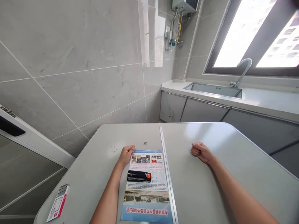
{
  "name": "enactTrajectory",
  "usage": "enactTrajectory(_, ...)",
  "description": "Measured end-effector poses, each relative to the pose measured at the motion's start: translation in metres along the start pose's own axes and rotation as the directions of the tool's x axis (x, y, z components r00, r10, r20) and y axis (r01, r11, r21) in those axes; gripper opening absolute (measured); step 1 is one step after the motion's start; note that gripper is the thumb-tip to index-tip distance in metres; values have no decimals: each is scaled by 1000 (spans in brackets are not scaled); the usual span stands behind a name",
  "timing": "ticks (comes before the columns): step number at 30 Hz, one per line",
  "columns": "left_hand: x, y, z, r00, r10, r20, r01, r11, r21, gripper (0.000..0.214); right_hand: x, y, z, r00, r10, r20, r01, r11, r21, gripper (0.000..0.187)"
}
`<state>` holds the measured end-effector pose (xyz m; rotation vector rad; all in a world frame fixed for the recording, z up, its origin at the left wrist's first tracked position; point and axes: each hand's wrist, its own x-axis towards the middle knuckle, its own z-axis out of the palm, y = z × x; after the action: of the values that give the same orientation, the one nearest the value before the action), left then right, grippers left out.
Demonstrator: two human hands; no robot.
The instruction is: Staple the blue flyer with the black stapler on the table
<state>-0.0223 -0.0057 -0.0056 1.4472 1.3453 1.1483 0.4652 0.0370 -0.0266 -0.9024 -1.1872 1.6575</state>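
Observation:
A printed leaflet (149,193) lies flat on the grey folding table (210,149), just left of its centre seam. A black stapler with an orange end (139,176) rests on the middle of the leaflet. My left hand (126,155) lies at the leaflet's top left corner, fingers curled and touching the paper's edge. My right hand (200,151) rests on the right half of the table in a loose fist, apart from the leaflet, with nothing visible in it.
A small staple strip (145,143) and loose staples (113,149) lie beyond the leaflet. A red and white staple box (58,203) sits at the table's near left edge. Behind are a tiled wall, a counter with a sink (213,89) and a tap (243,70).

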Motion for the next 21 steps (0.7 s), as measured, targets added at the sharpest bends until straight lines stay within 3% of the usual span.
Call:
enactTrajectory(11,-10,11,4,997,-25,-74,24,999,-25,66,1,-1,12,999,-30,12,32,973,-230,73)
enactTrajectory(16,-15,12,6,981,-53,-188,46,998,-46,71,-1,-2,20,999,-25,27,34,925,-377,71)
enactTrajectory(21,-37,9,-1,963,-72,-261,49,995,-91,71,1,-5,30,999,-14,41,38,743,-668,67)
